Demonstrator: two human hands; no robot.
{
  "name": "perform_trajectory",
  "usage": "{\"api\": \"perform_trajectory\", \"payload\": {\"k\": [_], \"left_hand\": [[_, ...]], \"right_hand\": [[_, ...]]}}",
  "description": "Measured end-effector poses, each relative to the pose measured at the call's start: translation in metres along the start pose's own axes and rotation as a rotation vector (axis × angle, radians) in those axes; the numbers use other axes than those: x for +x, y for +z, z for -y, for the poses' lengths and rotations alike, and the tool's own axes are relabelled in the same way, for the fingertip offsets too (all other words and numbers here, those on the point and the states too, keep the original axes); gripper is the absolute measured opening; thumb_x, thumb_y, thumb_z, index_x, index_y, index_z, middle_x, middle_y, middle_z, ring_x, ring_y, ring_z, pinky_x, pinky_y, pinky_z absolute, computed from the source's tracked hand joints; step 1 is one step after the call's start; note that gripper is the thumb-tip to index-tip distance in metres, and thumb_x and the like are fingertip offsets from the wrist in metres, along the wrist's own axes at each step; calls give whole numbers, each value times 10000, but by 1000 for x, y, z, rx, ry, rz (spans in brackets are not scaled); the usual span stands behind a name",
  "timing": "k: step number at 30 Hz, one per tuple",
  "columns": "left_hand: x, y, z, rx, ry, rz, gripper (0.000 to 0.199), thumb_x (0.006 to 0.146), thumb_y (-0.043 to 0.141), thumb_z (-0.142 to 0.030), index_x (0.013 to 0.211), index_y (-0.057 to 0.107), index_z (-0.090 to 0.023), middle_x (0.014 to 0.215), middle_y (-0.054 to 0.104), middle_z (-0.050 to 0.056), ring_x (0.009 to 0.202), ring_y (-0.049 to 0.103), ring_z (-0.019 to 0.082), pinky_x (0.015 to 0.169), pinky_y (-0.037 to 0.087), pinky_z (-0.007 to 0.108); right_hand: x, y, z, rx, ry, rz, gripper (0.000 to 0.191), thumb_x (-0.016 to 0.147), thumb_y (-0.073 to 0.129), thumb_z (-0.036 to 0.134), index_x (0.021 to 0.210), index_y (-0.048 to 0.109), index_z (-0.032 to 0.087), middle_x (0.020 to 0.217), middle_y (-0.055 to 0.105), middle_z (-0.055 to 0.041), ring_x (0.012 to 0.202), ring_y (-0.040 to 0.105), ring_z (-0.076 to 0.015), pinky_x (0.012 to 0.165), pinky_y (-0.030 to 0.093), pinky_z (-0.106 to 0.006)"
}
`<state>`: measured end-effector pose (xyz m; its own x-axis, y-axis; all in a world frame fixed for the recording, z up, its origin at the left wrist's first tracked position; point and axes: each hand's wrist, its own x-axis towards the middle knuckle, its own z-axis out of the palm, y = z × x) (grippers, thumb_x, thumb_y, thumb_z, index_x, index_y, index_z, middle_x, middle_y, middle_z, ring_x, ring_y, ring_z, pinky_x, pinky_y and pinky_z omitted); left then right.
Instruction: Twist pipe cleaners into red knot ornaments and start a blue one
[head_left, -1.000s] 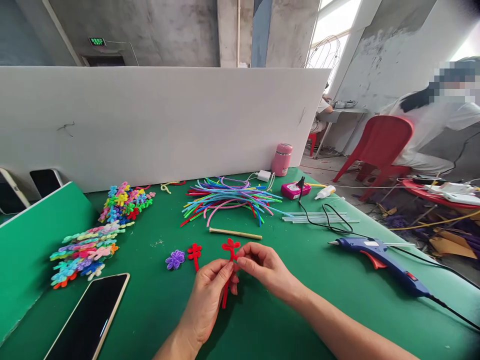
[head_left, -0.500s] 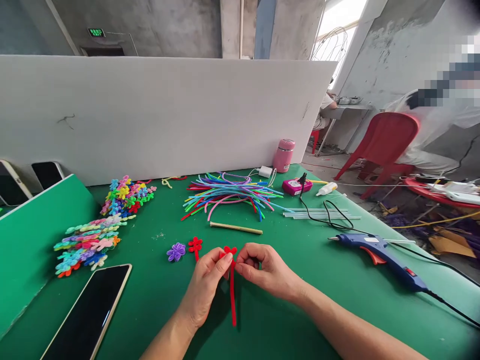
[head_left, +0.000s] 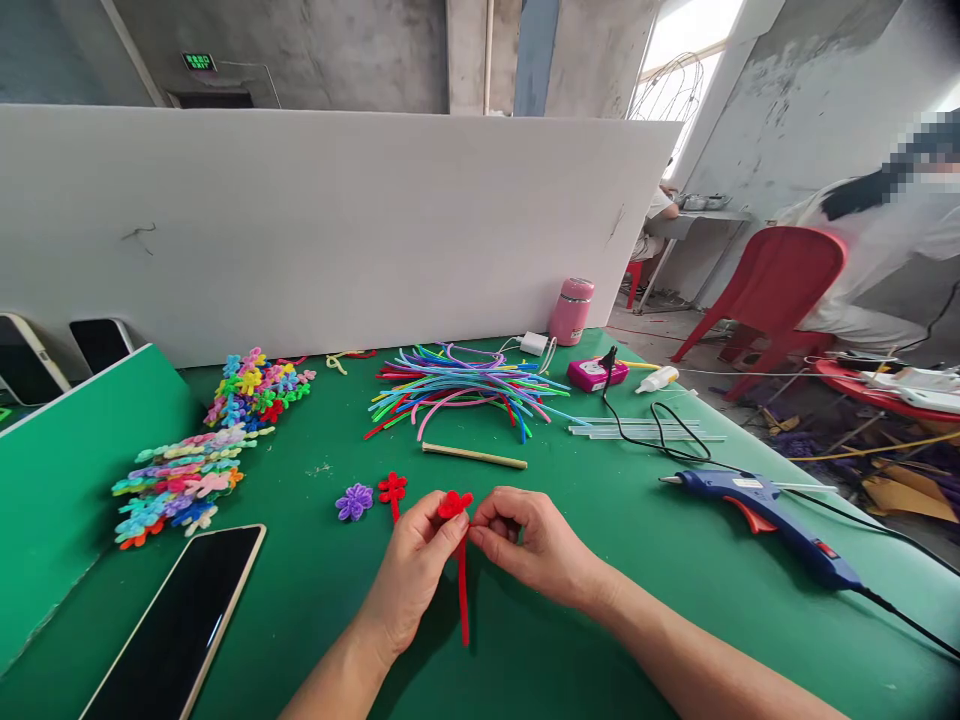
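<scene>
Between thumb and fingers, my left hand (head_left: 412, 560) pinches a red pipe-cleaner flower (head_left: 454, 504) whose straight stem hangs down toward the table. My right hand (head_left: 529, 540) is closed right beside the flower, its thumb and index finger pressed together at the stem's top; whether they grip a bit of it is too small to tell. Just left of my left hand lie another red flower (head_left: 392, 487) with a stem and a purple flower (head_left: 354, 502). A thin beige stick (head_left: 474, 456) lies beyond my hands.
Loose pipe cleaners (head_left: 465, 385) lie at the back centre, finished flowers (head_left: 184, 485) at left. A phone (head_left: 180, 620) rests front left. On the right are a blue glue gun (head_left: 772, 515) with its cord, clear glue sticks (head_left: 637, 429) and a pink bottle (head_left: 571, 312). A person sits beyond.
The red flower in my left hand has tilted, and its stem has swung slightly left. My hands stay close together in nearly the same place. The view has shifted a little.
</scene>
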<state>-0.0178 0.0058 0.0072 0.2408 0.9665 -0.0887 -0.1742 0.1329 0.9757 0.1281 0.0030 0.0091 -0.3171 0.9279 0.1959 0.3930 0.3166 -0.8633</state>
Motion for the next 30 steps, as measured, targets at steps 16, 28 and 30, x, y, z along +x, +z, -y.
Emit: {"api": "perform_trajectory", "payload": {"k": [16, 28, 30], "left_hand": [[0, 2, 2, -18, -84, 27, 182, 741, 566, -312, 666, 520, -153, 519, 436, -61, 459, 379, 56, 438, 316, 170], [0, 3, 2, -241, -181, 32, 131, 696, 610, -263, 676, 538, -156, 516, 513, -49, 434, 446, 71, 446, 353, 197], [0, 4, 1, -256, -190, 29, 124, 694, 614, -259, 677, 544, -157, 526, 529, -44, 459, 465, 78, 470, 368, 203]], "right_hand": [[0, -1, 0, 25, 127, 91, 128, 730, 490, 207, 616, 511, 154, 480, 366, 64, 441, 286, -60, 402, 215, -183], [4, -3, -5, 372, 227, 109, 322, 766, 478, 451, 633, 460, 159, 480, 398, 61, 400, 346, -57, 395, 267, -190], [4, -1, -7, 433, 224, 87, 351, 740, 505, 486, 626, 459, 157, 509, 414, 54, 424, 370, -61, 418, 298, -195]]}}
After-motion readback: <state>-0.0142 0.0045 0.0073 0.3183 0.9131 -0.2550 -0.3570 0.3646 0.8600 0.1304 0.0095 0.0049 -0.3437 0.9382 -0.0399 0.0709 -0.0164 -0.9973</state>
